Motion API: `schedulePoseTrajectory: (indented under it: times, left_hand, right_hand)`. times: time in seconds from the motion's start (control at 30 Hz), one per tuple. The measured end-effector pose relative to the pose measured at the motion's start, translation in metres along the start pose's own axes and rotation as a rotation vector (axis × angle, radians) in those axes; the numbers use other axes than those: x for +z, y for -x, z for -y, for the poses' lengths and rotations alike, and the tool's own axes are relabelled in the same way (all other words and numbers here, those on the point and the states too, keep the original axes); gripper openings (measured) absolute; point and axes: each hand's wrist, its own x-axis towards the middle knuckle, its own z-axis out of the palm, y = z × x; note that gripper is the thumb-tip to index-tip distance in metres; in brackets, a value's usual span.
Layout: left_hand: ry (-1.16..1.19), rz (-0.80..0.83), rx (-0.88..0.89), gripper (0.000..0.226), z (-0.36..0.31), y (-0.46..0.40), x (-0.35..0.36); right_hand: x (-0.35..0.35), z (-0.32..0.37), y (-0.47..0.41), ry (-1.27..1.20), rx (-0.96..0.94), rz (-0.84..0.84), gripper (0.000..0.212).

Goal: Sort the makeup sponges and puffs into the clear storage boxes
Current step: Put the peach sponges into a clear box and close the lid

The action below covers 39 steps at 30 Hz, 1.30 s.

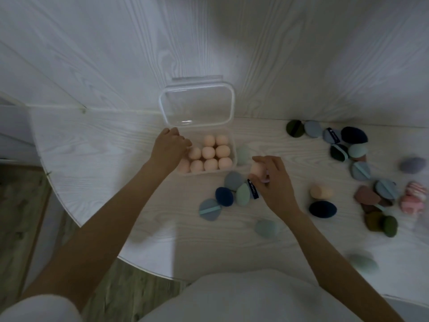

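Observation:
A clear storage box (234,154) stands on the white table with its lid (197,104) propped open against the wall. Several peach egg-shaped sponges (208,152) fill it in rows. My left hand (170,145) reaches into the box's left side, its fingers curled over the sponges there; whether it holds one is hidden. Just right of the box, my right hand (270,180) is shut on a peach sponge (256,168). Beneath it lie blue and green puffs (224,196). Another peach sponge (321,191) lies loose further right.
More puffs in navy, green, grey-blue, brown and pink (355,145) are scattered along the right of the table. Two teal sponges (265,228) lie nearer me. The table's curved edge (76,219) drops to a wood floor on the left. A wall stands behind.

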Motion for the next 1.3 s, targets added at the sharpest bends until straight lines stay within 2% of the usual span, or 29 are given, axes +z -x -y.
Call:
schedulePoseTrajectory:
  times: [0.1,0.17,0.27,0.5,0.57,0.7,0.77,0.93,1.03,1.17,1.3]
  left_hand:
    - [0.126,0.022,-0.022,0.012,0.001,0.007,0.004]
    - [0.174,0.055,-0.036,0.041,-0.003,0.016,-0.001]
    - [0.139,0.264,-0.092,0.078,-0.012,0.029,-0.016]
    - [0.159,0.466,-0.149,0.113,-0.016,0.037,-0.013]
    - [0.133,0.447,-0.147,0.108,-0.020,0.039,-0.009]
    - [0.137,0.343,-0.149,0.077,-0.029,0.044,-0.006]
    - [0.145,0.313,-0.150,0.070,-0.031,0.045,-0.004]
    - [0.271,0.261,-0.155,0.081,-0.031,0.048,0.003]
    - [0.278,0.238,-0.175,0.086,-0.036,0.053,0.000]
    - [0.256,0.167,-0.206,0.083,-0.037,0.059,0.003]
    - [0.274,0.162,-0.214,0.080,-0.038,0.059,0.006]
  right_hand:
    - [0.004,0.001,-0.003,-0.001,-0.014,-0.014,0.040]
    - [0.008,0.006,-0.006,-0.027,-0.017,-0.021,0.041]
    - [0.014,0.012,-0.012,-0.078,0.021,-0.024,0.041]
    - [0.032,0.026,-0.045,-0.077,-0.054,0.026,0.038]
    - [0.032,0.025,-0.051,-0.041,-0.092,0.034,0.037]
    - [0.034,0.023,-0.050,0.063,-0.162,0.082,0.037]
    - [0.034,0.023,-0.049,0.078,-0.184,0.083,0.037]
    - [0.033,0.023,-0.048,0.083,-0.203,0.084,0.036]
    - [0.033,0.025,-0.047,0.085,-0.226,0.079,0.035]
    - [0.029,0.034,-0.052,0.139,-0.274,-0.009,0.034]
    - [0.036,0.055,-0.071,-0.045,-0.290,0.127,0.031]
